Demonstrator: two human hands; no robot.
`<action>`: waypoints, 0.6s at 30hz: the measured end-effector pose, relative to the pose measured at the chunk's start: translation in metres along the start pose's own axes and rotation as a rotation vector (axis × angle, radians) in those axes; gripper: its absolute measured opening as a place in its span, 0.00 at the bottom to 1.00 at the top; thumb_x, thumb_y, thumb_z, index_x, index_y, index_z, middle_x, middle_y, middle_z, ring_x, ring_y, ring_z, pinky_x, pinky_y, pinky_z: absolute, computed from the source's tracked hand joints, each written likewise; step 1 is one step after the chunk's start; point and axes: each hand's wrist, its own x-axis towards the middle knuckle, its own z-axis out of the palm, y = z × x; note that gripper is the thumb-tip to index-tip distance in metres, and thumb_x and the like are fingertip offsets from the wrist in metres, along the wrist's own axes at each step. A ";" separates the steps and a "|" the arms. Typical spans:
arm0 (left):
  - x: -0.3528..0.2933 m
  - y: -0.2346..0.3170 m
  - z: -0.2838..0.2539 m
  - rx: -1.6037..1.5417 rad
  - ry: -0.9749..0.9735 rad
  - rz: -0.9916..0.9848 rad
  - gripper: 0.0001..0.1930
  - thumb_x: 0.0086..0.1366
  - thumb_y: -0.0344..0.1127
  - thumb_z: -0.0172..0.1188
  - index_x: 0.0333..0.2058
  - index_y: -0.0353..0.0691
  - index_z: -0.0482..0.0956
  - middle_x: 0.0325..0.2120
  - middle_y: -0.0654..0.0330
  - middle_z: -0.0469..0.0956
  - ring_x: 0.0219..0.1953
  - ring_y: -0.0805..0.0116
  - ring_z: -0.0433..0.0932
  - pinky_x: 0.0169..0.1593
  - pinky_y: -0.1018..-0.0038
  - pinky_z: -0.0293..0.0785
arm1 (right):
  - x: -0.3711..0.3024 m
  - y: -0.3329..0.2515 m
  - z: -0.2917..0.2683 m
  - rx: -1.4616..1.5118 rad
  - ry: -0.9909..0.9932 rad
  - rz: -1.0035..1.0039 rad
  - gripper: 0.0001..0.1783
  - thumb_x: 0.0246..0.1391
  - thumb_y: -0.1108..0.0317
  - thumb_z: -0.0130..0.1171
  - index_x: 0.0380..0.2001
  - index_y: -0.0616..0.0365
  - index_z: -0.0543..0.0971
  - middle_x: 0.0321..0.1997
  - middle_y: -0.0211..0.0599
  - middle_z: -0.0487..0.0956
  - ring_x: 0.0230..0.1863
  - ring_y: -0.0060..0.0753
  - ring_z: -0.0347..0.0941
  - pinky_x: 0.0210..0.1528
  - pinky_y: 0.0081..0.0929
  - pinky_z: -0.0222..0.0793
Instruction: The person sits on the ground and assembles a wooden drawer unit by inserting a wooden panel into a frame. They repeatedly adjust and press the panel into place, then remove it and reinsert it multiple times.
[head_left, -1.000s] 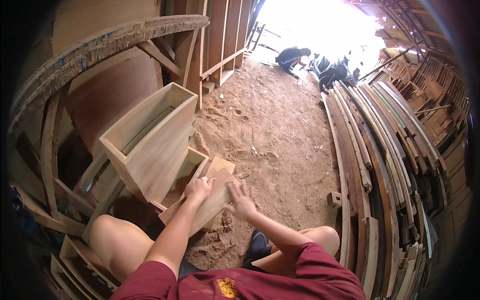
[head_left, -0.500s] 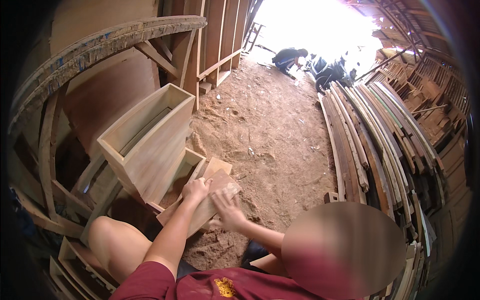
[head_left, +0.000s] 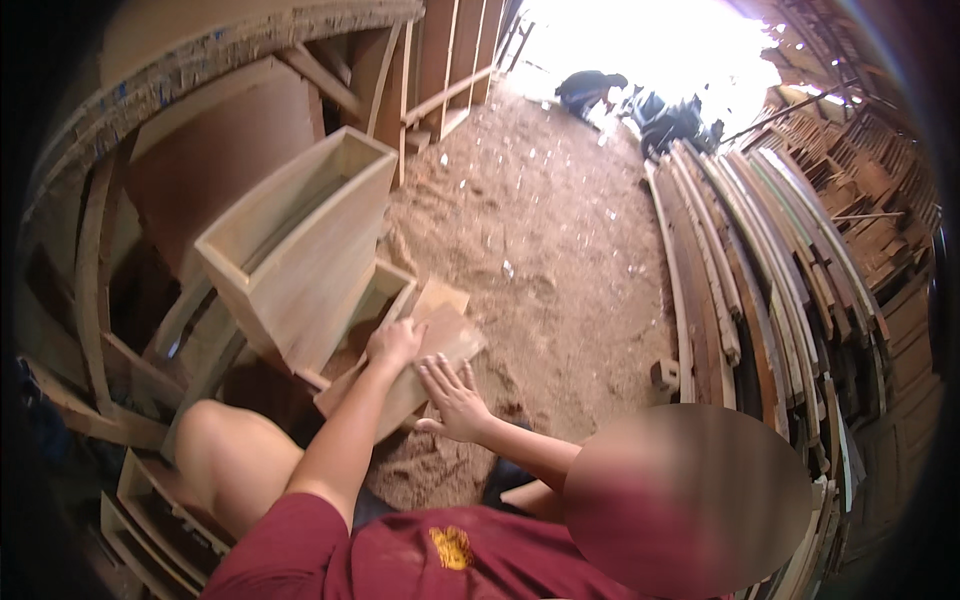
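Note:
A pale wooden board [head_left: 452,337] lies slanted in front of me, over another light wooden piece [head_left: 441,297]. My left hand [head_left: 396,343] is closed on the board's far left side, its fingertips partly hidden. My right hand [head_left: 456,402] rests on the near right part of the board, palm down, with its fingers spread. Just beyond my left hand, a low open wooden box [head_left: 396,276] sits beside a tall open-topped wooden box [head_left: 310,280].
Stacked long planks [head_left: 700,270] line the right side. A curved wooden frame [head_left: 230,50] stands at left, with wooden drawers [head_left: 150,500] by my knee. Sandy ground [head_left: 540,250] runs toward a crouching person [head_left: 585,92] and a motorcycle [head_left: 672,122] near the bright opening.
The whole scene has shifted upward in view. My right hand, blurred before, now shows clearly with fingers spread on the board. My left hand keeps its place on the board.

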 end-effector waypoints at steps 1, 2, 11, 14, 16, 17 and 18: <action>0.003 -0.008 0.006 -0.001 0.030 0.003 0.29 0.73 0.64 0.46 0.48 0.46 0.84 0.49 0.47 0.84 0.53 0.45 0.81 0.57 0.51 0.76 | -0.003 -0.015 0.000 -0.018 -0.047 -0.035 0.62 0.60 0.22 0.45 0.79 0.60 0.45 0.83 0.51 0.46 0.84 0.51 0.33 0.79 0.65 0.21; 0.001 -0.005 0.006 -0.009 0.016 0.004 0.29 0.73 0.64 0.46 0.47 0.46 0.84 0.48 0.47 0.84 0.53 0.45 0.81 0.56 0.51 0.76 | -0.002 -0.023 -0.003 -0.030 -0.094 -0.056 0.62 0.59 0.22 0.47 0.79 0.60 0.45 0.83 0.49 0.47 0.84 0.51 0.34 0.80 0.63 0.21; -0.010 0.014 -0.012 0.089 -0.068 -0.021 0.31 0.77 0.64 0.40 0.50 0.44 0.82 0.47 0.49 0.85 0.51 0.51 0.85 0.53 0.52 0.80 | 0.020 0.059 -0.025 -0.090 -0.119 0.463 0.56 0.65 0.23 0.32 0.80 0.52 0.38 0.85 0.40 0.37 0.84 0.50 0.24 0.79 0.63 0.14; -0.013 0.008 -0.012 0.060 -0.061 -0.031 0.31 0.76 0.63 0.41 0.49 0.44 0.83 0.47 0.48 0.85 0.51 0.49 0.84 0.53 0.52 0.79 | 0.018 -0.016 -0.026 -0.164 -0.262 0.157 0.57 0.64 0.22 0.30 0.79 0.53 0.35 0.85 0.41 0.34 0.84 0.51 0.22 0.79 0.62 0.13; -0.012 0.006 -0.017 0.038 -0.035 -0.027 0.30 0.76 0.63 0.42 0.49 0.44 0.83 0.46 0.47 0.85 0.51 0.47 0.84 0.53 0.52 0.79 | 0.023 -0.015 -0.041 -0.181 -0.283 0.117 0.57 0.64 0.22 0.32 0.79 0.53 0.35 0.85 0.43 0.37 0.84 0.51 0.24 0.79 0.63 0.16; -0.013 0.009 -0.018 0.041 -0.039 -0.030 0.30 0.76 0.63 0.42 0.48 0.44 0.83 0.46 0.47 0.85 0.52 0.47 0.84 0.54 0.52 0.79 | 0.020 -0.012 -0.043 -0.185 -0.300 0.106 0.58 0.63 0.23 0.33 0.80 0.53 0.35 0.85 0.43 0.38 0.84 0.51 0.25 0.80 0.63 0.18; -0.014 0.012 -0.020 0.044 -0.043 -0.034 0.30 0.76 0.63 0.43 0.48 0.44 0.84 0.46 0.46 0.85 0.52 0.47 0.83 0.54 0.52 0.79 | 0.025 0.007 -0.045 -0.186 -0.284 0.209 0.59 0.62 0.23 0.39 0.80 0.52 0.37 0.85 0.41 0.40 0.84 0.51 0.27 0.80 0.62 0.19</action>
